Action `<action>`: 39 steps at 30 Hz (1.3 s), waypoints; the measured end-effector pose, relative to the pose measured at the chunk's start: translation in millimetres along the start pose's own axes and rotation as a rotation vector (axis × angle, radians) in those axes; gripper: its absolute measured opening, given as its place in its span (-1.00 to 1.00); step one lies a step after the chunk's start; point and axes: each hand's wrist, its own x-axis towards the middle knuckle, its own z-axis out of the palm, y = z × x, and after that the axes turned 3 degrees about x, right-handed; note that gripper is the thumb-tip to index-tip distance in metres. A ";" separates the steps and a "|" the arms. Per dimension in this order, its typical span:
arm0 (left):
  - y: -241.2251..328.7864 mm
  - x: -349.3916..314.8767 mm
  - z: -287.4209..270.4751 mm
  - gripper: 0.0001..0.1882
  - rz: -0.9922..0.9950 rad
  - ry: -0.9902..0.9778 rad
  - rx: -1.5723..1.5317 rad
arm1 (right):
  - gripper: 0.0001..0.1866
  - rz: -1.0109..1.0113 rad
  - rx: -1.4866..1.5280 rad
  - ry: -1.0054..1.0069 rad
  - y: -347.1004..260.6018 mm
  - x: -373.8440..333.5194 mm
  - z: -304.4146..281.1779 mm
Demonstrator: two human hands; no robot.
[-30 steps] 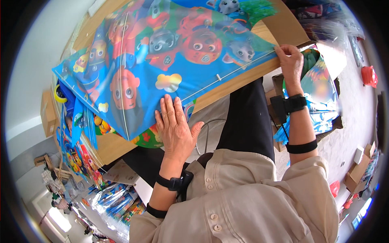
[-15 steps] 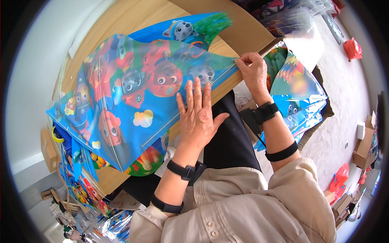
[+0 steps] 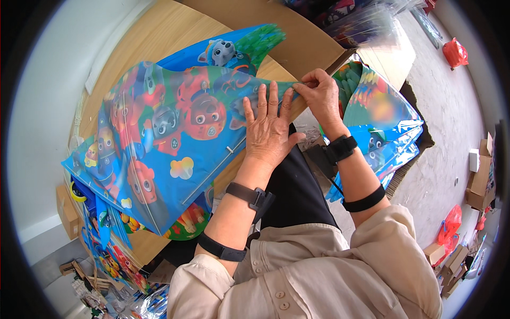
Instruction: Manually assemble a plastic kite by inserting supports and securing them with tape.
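Blue printed sheet (image 3: 159, 170), spread on a wooden table (image 3: 180, 32). Right hand (image 3: 322, 98): thumb and forefinger pinch its two-o'clock corner. Left hand (image 3: 268, 135): fingers slightly parted, palm down at three o'clock, obscuring part of the edge. Beyond: cardboard (image 3: 281, 37) between one and two; folded printed sheets (image 3: 385, 119), three; red bag (image 3: 455, 53), past two.

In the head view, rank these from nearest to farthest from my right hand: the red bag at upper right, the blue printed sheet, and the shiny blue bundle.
1. Blue printed sheet: its right end is pinched in your right hand.
2. Shiny blue bundle: just right of that hand, lower in the picture.
3. Red bag: upper right, beyond the bundle.
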 end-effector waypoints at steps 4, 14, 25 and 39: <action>1.8 0.5 -1.2 0.04 -0.001 0.015 0.020 | -0.77 0.034 0.113 0.119 2.5 5.7 -3.6; -4.3 -4.5 5.3 0.02 0.034 0.120 -0.101 | -0.63 0.029 -0.158 -0.016 15.5 1.0 5.9; -109.3 -139.5 -79.9 -0.51 -0.336 0.539 -0.020 | -0.67 -0.436 -0.340 0.079 -28.8 -30.8 -4.4; -441.7 -370.7 -249.7 -0.87 -1.599 0.833 -0.656 | -0.96 -0.304 0.079 -0.681 -101.0 -182.3 72.3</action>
